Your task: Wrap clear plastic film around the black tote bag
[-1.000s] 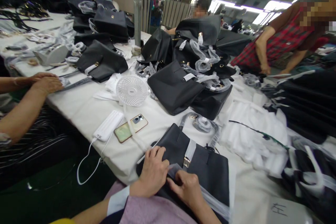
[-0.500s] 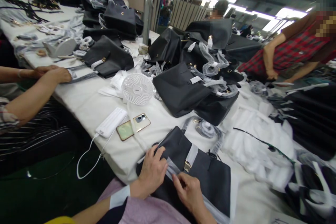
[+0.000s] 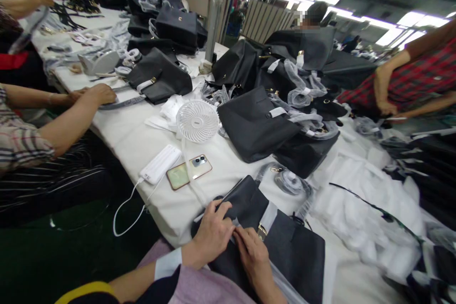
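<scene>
A black leather handbag (image 3: 292, 251) lies flat at the near edge of the white table (image 3: 124, 137), with a gold clasp (image 3: 262, 232) on its front strap. My left hand (image 3: 213, 232) rests on the bag's left part, fingers curled and pinching a strip of clear plastic wrap (image 3: 235, 228). My right hand (image 3: 251, 251) sits just beside it, fingers pressed on the same wrap near the clasp. The bag's wrapped handles (image 3: 292, 183) curl on the table behind it.
A small white fan (image 3: 197, 121), a white power bank (image 3: 160, 164) with a hanging cable and a phone (image 3: 188, 172) lie left of the bag. Several black handbags (image 3: 256, 123) are piled mid-table. White foam sheets (image 3: 366, 199) lie right. Other people's arms (image 3: 71, 114) reach in from left and right.
The view has shifted so everything sits further right and lower. My hands have drawn closer together on the wrap by the clasp. The person at left has leaned further in.
</scene>
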Demonstrator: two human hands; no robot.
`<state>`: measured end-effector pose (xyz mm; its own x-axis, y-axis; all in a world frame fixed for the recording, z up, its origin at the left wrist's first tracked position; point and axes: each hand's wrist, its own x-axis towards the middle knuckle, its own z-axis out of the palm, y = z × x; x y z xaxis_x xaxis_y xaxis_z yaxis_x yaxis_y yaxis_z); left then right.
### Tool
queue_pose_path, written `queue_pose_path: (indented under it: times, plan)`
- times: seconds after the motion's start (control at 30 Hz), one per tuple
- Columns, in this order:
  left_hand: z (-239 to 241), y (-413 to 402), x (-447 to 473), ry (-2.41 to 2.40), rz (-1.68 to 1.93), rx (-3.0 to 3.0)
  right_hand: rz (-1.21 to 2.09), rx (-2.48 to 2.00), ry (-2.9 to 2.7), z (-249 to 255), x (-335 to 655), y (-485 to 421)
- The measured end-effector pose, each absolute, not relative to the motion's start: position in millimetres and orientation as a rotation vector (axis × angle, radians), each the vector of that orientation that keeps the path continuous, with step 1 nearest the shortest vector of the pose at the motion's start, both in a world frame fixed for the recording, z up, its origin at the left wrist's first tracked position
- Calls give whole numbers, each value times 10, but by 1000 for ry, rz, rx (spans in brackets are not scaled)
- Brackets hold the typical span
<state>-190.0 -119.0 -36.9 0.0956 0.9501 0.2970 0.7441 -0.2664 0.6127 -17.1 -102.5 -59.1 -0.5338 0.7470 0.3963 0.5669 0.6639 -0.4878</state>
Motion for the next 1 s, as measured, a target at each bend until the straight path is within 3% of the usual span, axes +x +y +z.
queue_pose_path:
  times: [0.1, 0.2, 0.33, 0.63, 1.0]
  plan:
    - [-369, -1172, -2071, 1624, 1149, 1756, 388, -1023, -2315, -612, -158, -1029]
    - [-455, -1175, -2312, 1753, 1342, 1018, 369, -1047, -2314, -623, -162, -1025]
    - [-589, -1207, -2517, 1503, 1319, 254, 342, -1043, -2315, -627, -163, -1014]
    - [-668, -979, -2502, 1449, 1213, 435, 344, -1071, -2310, -626, -145, -1023]
    - [-553, -950, -2526, 1515, 1309, 1128, 402, -1067, -2276, -654, -137, -1024]
